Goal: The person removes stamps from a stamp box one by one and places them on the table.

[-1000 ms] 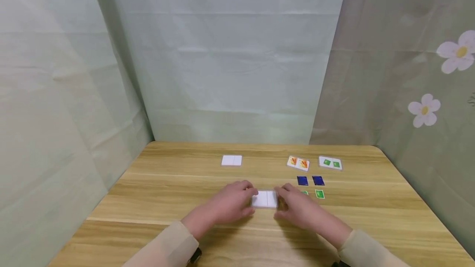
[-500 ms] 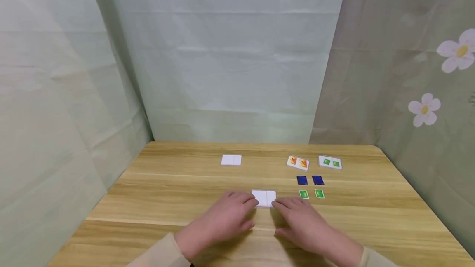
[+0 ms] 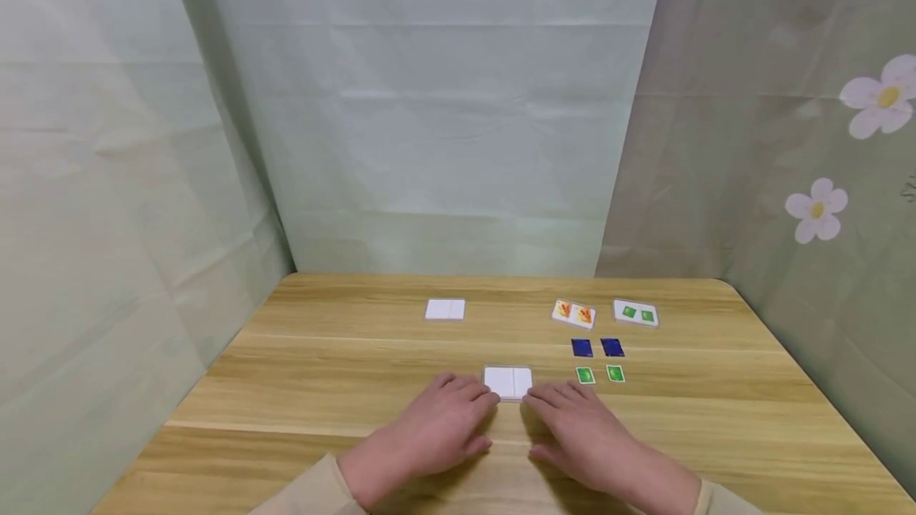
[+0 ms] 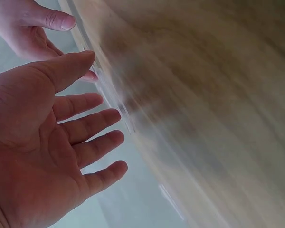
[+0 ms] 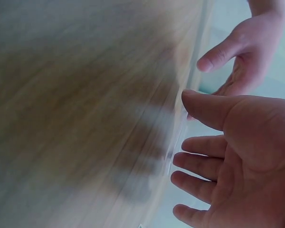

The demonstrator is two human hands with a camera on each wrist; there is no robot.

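A white two-cell card holder (image 3: 508,381) lies flat on the wooden table (image 3: 300,372). My left hand (image 3: 436,427) rests palm down just left of and below it, fingers relaxed, fingertips near its lower left corner. My right hand (image 3: 576,431) lies palm down to its lower right in the same way. Neither hand holds anything. In the left wrist view my left hand (image 4: 52,147) has its fingers spread. The right wrist view shows my right hand (image 5: 232,156) spread too.
A second white holder (image 3: 444,309) lies farther back. At the back right sit a holder with orange cards (image 3: 574,313) and one with green cards (image 3: 635,314). Two blue cards (image 3: 597,347) and two green cards (image 3: 599,374) lie right of the near holder. Curtains surround the table.
Both hands have let go of the near white holder and drawn back toward me. The holder stays flat on the table.
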